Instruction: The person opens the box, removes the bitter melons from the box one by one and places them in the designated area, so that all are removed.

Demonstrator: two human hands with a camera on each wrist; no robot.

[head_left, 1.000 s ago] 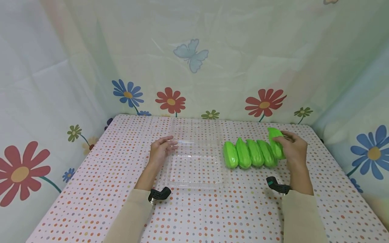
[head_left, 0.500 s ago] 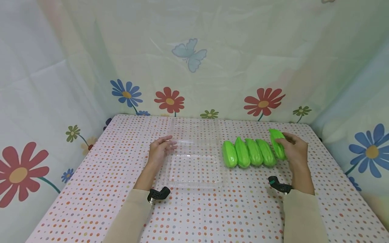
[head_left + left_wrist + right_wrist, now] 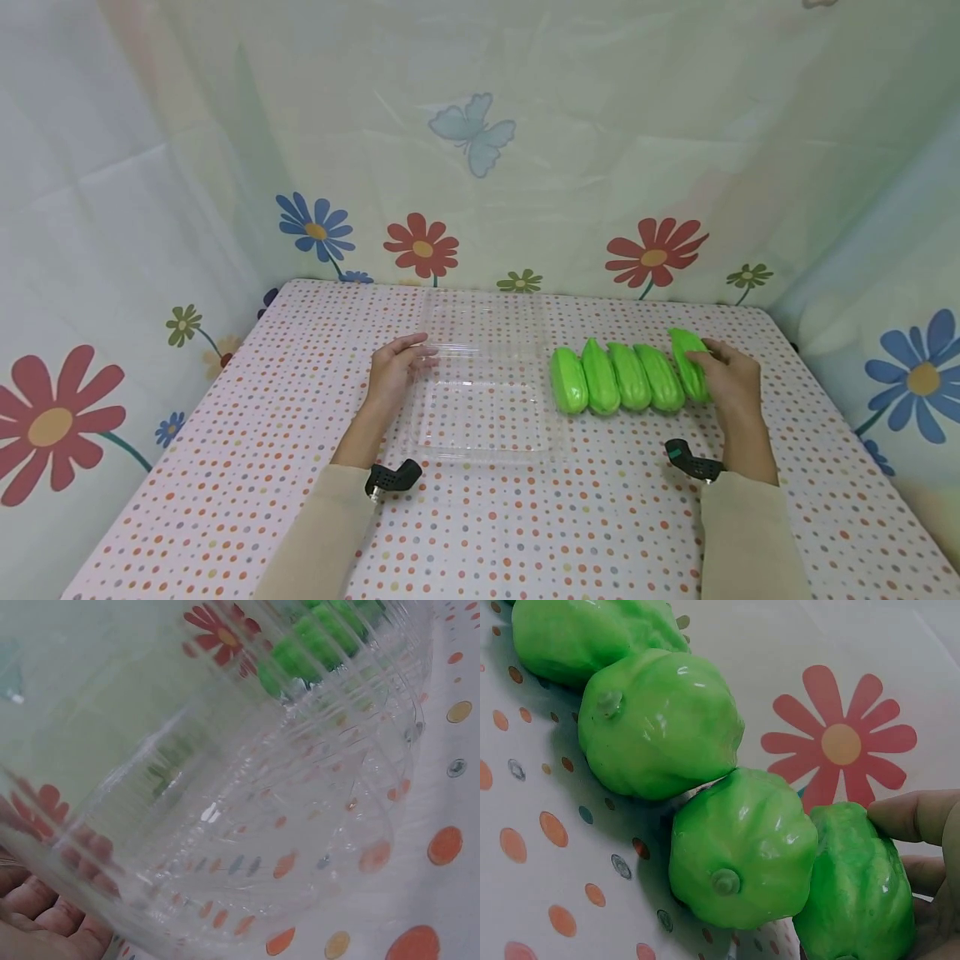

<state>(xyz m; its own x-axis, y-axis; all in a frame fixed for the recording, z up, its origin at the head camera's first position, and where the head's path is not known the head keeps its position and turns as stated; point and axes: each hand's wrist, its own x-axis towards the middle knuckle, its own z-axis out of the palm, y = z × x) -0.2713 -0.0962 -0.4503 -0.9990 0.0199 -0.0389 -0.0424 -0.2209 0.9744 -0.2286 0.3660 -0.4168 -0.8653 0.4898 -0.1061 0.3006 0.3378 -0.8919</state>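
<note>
Five green gourds are lined up in a row on the dotted table (image 3: 225,500), toward its right side and nearer the far edge than the near one. The rightmost gourd (image 3: 688,375) is gripped by the right hand (image 3: 729,379), thumb on top and fingers curled round its right side; in the right wrist view it is seen touching the neighbouring gourd (image 3: 739,847), and whether it rests on the table cannot be told. The other four gourds (image 3: 615,379) are packed side by side, touching. A clear plastic clamshell box (image 3: 483,400) is laid open at the table's middle, just left of the row. Its left edge is touched by the left hand (image 3: 393,375), fingers held loosely together and fairly straight; in the left wrist view the fingertips (image 3: 45,915) are seen beside the ribbed wall. Flower-print sheeting (image 3: 480,150) is hung behind the far edge.
</note>
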